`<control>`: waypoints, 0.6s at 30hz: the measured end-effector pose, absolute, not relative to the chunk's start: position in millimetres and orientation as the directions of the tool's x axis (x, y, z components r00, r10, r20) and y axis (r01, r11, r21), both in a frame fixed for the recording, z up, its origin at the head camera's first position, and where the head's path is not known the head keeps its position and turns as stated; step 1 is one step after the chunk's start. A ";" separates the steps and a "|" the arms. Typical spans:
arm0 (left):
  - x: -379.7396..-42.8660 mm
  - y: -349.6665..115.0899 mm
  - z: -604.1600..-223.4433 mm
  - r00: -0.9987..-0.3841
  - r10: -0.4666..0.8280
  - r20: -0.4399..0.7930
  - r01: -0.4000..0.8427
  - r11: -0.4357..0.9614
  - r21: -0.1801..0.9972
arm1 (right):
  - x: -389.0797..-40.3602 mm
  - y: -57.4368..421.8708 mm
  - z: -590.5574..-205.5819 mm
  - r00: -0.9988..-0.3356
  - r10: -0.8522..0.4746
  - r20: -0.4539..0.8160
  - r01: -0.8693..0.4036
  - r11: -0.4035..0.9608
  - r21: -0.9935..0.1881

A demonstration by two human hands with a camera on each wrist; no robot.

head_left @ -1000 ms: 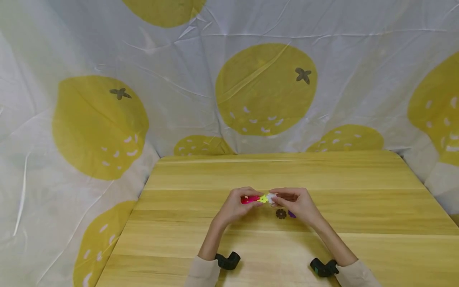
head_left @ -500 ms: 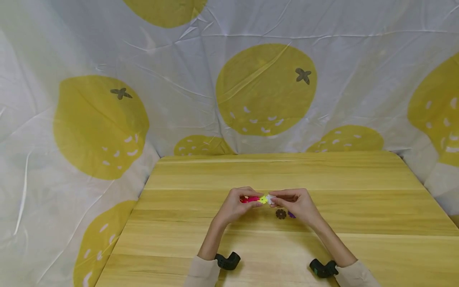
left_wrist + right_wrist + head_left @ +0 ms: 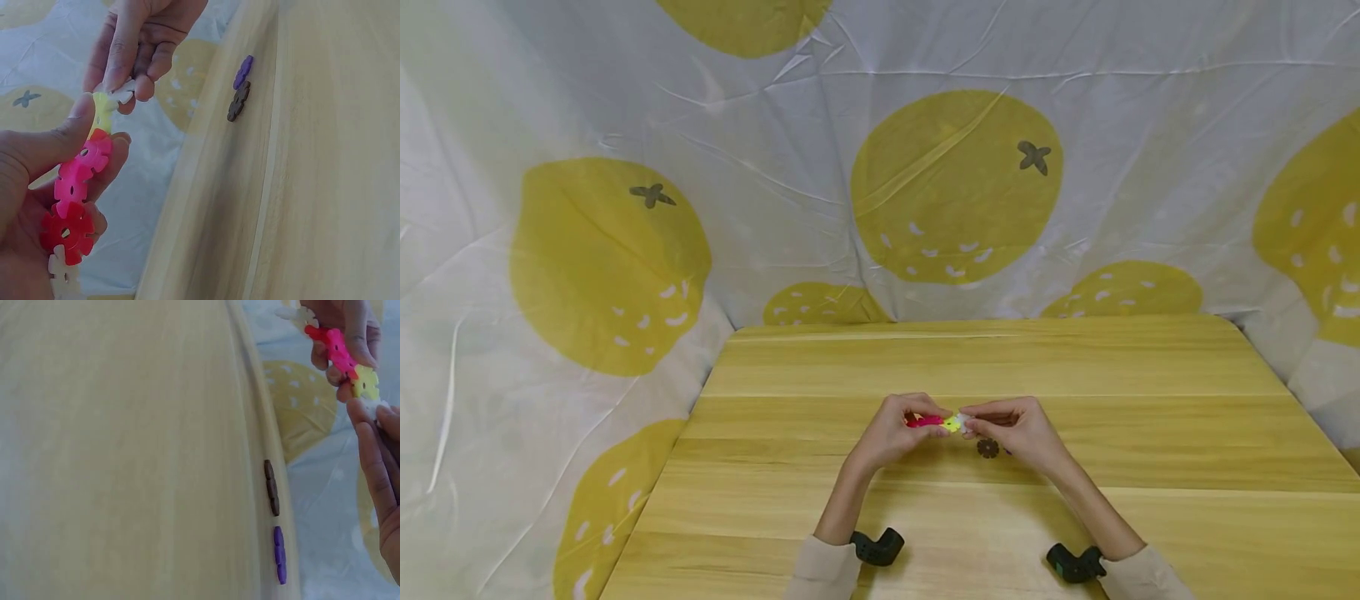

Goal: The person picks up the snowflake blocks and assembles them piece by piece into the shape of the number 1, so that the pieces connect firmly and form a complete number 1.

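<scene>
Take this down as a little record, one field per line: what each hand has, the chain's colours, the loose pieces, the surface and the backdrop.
Left hand: grips a chain of notched discs
Right hand: pinches a white disc at the chain's yellow end; whether it is locked in is unclear
Chain colours: white, red, pink, yellow
Loose pieces: brown disc, purple disc, side by side
Surface: wooden table
Backdrop: pale cloth with yellow lemon print
</scene>
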State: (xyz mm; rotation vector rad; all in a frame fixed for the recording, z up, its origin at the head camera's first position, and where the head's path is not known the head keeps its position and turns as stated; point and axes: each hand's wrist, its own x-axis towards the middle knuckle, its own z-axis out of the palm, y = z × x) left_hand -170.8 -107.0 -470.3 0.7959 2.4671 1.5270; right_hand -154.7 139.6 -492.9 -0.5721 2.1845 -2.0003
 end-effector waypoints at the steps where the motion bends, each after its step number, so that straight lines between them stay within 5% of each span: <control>1: -170.9 -107.1 -470.4 -0.849 0.504 0.158 0.366 0.347 0.863 | -154.6 139.2 -493.0 -0.921 -0.358 0.157 -0.190 0.057 -0.980; 18: -171.1 -109.6 -468.3 -0.874 0.473 0.114 0.294 0.327 0.898 | -155.7 143.1 -492.0 -0.906 -0.386 0.176 -0.212 0.053 -0.976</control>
